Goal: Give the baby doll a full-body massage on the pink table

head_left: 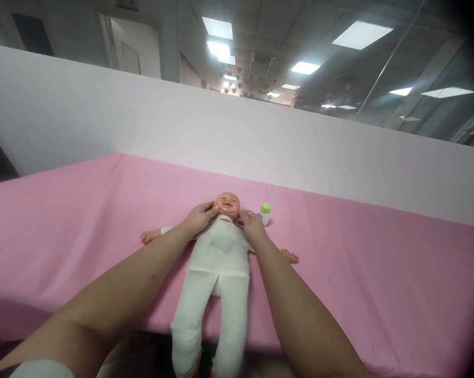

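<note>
"While the doll (221, 257) is lying face-up on the pink cloth (358, 278), where are the fingers?"
"They're flanking its head: the left hand (201, 218) is touching one cheek, the right hand (253, 224) is bunching its fingers at the other side. Whether either is clamping, I can't tell."
"Any writing?"
"A green-capped bottle (265, 210) is standing just past the right hand, its label (260, 214) showing too small to read."

**Glare above, soft shade below**

Your light comes from ceiling panels (362, 34), glaring white amid dimness. The pink cloth (358, 294) takes muted light, with shadow under its near edge; the doll's head (227, 202) shows small glossy highlights. You get soft detail, wide-angle stretching, and black vignetting down the right edge.
</note>
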`<state>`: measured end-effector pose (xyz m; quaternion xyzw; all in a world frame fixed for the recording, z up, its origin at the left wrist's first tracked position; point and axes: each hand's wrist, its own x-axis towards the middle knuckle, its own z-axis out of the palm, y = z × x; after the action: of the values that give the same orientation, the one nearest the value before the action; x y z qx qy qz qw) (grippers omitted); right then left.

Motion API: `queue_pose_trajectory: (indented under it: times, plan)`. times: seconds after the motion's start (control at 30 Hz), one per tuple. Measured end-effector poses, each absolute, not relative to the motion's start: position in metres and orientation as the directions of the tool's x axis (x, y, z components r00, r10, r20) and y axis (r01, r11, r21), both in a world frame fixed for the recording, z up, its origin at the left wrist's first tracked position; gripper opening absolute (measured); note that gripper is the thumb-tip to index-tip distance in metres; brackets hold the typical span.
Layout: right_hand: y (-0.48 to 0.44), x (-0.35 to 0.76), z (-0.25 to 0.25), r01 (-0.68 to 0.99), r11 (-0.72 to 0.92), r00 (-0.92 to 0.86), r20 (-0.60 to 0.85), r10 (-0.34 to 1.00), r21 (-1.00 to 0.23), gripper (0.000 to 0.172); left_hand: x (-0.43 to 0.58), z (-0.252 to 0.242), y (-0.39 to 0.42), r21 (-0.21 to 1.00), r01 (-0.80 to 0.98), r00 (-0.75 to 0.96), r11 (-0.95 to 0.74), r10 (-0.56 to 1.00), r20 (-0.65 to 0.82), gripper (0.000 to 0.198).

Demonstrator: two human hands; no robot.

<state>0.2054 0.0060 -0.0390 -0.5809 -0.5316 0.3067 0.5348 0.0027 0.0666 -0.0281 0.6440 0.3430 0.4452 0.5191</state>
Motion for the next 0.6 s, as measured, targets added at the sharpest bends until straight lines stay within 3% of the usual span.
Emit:
queue_pose_trajectory:
  times: [0.1, 0.27, 0.37, 0.5, 0.6]
  plan:
    - [0.010, 0.208, -0.043, 0.261, 0.100, 0.279, 0.174, 0.944, -0.960, 0.062, 0.003, -0.031, 0.070, 0.986, -0.077, 0.417, -0.150, 0.893, 0.168, 0.064]
    - [0.002, 0.204, -0.035, 0.349, 0.097, 0.271, 0.199, 0.942, -0.932, 0.061, 0.000, -0.029, 0.069, 0.979, -0.015, 0.411, -0.204, 0.891, 0.192, 0.062]
    - [-0.005, 0.198, -0.029, 0.467, 0.101, 0.250, 0.241, 0.938, -0.878, 0.064, -0.002, -0.026, 0.066, 0.944, 0.125, 0.417, -0.306, 0.879, 0.230, 0.065]
    - [-0.006, 0.191, -0.028, 0.576, 0.067, 0.288, 0.279, 0.916, -0.815, 0.088, -0.002, -0.023, 0.064, 0.818, 0.367, 0.403, -0.443, 0.868, 0.290, 0.068]
    - [-0.003, 0.189, -0.031, 0.591, 0.071, 0.272, 0.281, 0.920, -0.804, 0.097, -0.001, -0.023, 0.066, 0.772, 0.429, 0.401, -0.469, 0.865, 0.302, 0.068]
